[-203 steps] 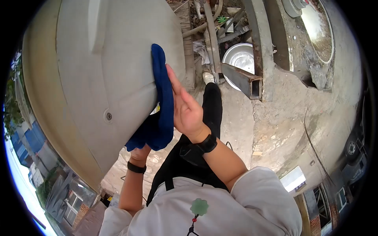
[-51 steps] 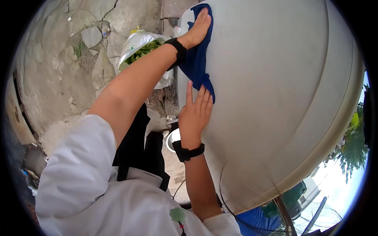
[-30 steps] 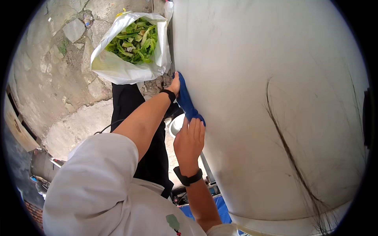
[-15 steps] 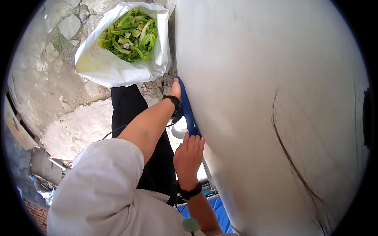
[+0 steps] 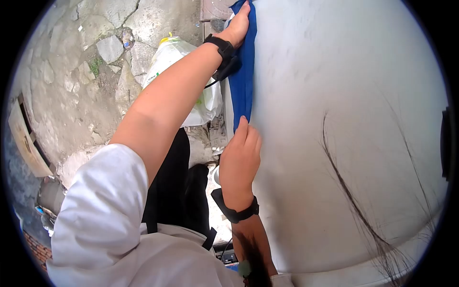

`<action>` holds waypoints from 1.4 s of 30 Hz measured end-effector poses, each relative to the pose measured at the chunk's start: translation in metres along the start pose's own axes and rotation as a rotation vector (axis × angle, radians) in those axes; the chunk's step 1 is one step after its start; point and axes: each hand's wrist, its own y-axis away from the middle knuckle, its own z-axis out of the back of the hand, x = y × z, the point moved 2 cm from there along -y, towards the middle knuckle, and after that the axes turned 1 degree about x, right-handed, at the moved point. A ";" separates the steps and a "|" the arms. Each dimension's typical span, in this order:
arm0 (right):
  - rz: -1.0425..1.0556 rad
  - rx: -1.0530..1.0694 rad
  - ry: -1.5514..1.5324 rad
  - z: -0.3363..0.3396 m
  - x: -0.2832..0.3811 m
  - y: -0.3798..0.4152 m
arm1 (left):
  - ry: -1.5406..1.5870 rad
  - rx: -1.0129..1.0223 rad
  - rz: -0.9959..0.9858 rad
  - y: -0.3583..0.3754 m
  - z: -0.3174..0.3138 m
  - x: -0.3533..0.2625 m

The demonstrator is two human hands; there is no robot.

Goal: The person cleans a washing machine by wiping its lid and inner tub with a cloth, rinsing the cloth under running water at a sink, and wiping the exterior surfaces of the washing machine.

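Left hand [image 5: 237, 28] flat, open, presses blue cloth [image 5: 243, 81] against the tank [image 5: 344, 119] wall so it grips; right hand [image 5: 240, 160], open, pins its lower end.

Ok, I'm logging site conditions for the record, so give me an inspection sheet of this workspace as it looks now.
Surface: large pale tank, curved wall, dark streaks low on the right.
Job's things: blue cloth pressed flat against the tank.
Clutter: white plastic bag on the ground beside the tank, contents hidden.
Grippers: left hand flat on the cloth's upper end; right hand at its lower end against the tank. Black band on each wrist.
Cables: thin dark lead by the left wrist.
Surroundings: cracked concrete ground, outdoors, daylight.
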 end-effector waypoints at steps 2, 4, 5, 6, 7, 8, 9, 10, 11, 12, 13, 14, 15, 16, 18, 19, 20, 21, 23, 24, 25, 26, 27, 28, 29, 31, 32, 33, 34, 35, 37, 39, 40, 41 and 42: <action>-0.033 -0.013 -0.075 0.016 0.008 0.004 | -0.311 -0.228 -0.020 0.005 -0.004 -0.009; -0.046 0.037 -0.114 0.027 0.009 0.030 | -0.269 0.055 -0.480 0.034 -0.031 -0.006; -0.050 0.059 -0.133 0.032 0.007 0.047 | -0.321 0.053 -0.506 0.068 -0.044 -0.007; -0.129 0.130 -0.159 0.031 0.000 0.069 | -0.354 0.094 -0.516 0.096 -0.052 -0.004; -0.121 0.157 -0.127 0.029 -0.009 0.092 | -0.387 0.134 -0.521 0.126 -0.059 0.003; -0.114 0.186 -0.093 0.028 -0.018 0.115 | -0.415 0.153 -0.509 0.161 -0.069 0.008; -0.105 0.212 -0.059 0.029 -0.027 0.137 | -0.444 0.171 -0.501 0.194 -0.079 0.012; -0.156 0.279 -0.033 0.032 -0.037 0.156 | -0.500 0.178 -0.545 0.223 -0.086 0.021; -0.206 0.348 -0.008 0.034 -0.047 0.175 | -0.558 0.181 -0.589 0.247 -0.089 0.037; -0.261 0.417 0.016 0.034 -0.058 0.195 | -0.582 0.195 -0.591 0.271 -0.092 0.053; -0.269 0.438 0.060 0.033 -0.070 0.213 | -0.612 0.211 -0.587 0.296 -0.093 0.069; -0.238 0.419 0.082 0.031 -0.082 0.233 | -0.650 0.238 -0.594 0.322 -0.095 0.091; -0.211 0.402 0.097 0.028 -0.092 0.251 | -0.693 0.269 -0.597 0.349 -0.099 0.108; -0.222 0.415 0.110 0.027 -0.098 0.265 | -0.709 0.338 -0.627 0.379 -0.108 0.114; -0.278 0.448 0.104 0.033 -0.100 0.284 | -0.720 0.465 -0.712 0.417 -0.126 0.106; -0.245 0.399 0.104 0.035 -0.101 0.294 | -0.796 0.519 -0.765 0.420 -0.133 0.091; -0.271 0.324 0.062 0.039 -0.101 0.305 | -0.865 0.554 -0.867 0.417 -0.138 0.074; -0.305 0.245 0.024 0.047 -0.096 0.307 | -0.924 0.597 -0.973 0.412 -0.146 0.049; -0.393 0.017 -0.090 0.073 -0.083 0.306 | -1.057 0.724 -1.237 0.404 -0.169 -0.001; -0.473 -0.081 -0.199 0.076 -0.080 0.310 | -1.007 0.712 -1.162 0.400 -0.168 0.001; -0.518 -0.173 -0.227 0.079 -0.078 0.314 | -0.963 0.700 -1.086 0.395 -0.166 0.005; -0.586 -0.236 -0.285 0.087 -0.071 0.317 | -0.978 0.763 -1.114 0.392 -0.167 0.000; -0.656 -0.301 -0.346 0.090 -0.065 0.318 | -1.026 0.774 -1.102 0.388 -0.162 0.004; -0.706 -0.381 -0.372 0.084 -0.061 0.322 | -1.100 0.790 -1.084 0.380 -0.153 0.015; -0.759 -0.455 -0.396 0.078 -0.058 0.325 | -1.175 0.803 -1.059 0.375 -0.141 0.027; -0.872 -0.562 -0.433 0.066 -0.055 0.337 | -1.307 0.897 -1.026 0.374 -0.121 0.044; -0.960 -0.639 -0.507 0.054 -0.056 0.349 | -1.345 0.938 -1.013 0.380 -0.117 0.048; -1.087 -0.740 -0.675 0.056 -0.055 0.352 | -1.408 1.003 -1.173 0.383 -0.113 0.048; -1.106 -0.910 -0.672 0.053 -0.059 0.358 | -1.354 1.056 -1.216 0.395 -0.122 0.049; -1.123 -1.065 -0.659 0.051 -0.062 0.367 | -1.303 1.102 -1.242 0.411 -0.130 0.047; -1.135 -1.224 -0.332 0.055 -0.075 0.379 | -1.333 1.173 -1.342 0.431 -0.134 0.055; -1.211 -1.375 -0.318 0.059 -0.092 0.376 | -1.387 1.117 -1.285 0.444 -0.132 0.069; -1.221 -1.440 -0.249 0.059 -0.102 0.369 | -1.441 1.110 -1.330 0.442 -0.127 0.071; -1.116 -1.678 -0.297 0.055 -0.118 0.357 | -1.494 1.102 -1.375 0.440 -0.123 0.073; -1.164 -1.634 -0.234 0.048 -0.125 0.346 | -1.473 1.118 -1.446 0.441 -0.126 0.070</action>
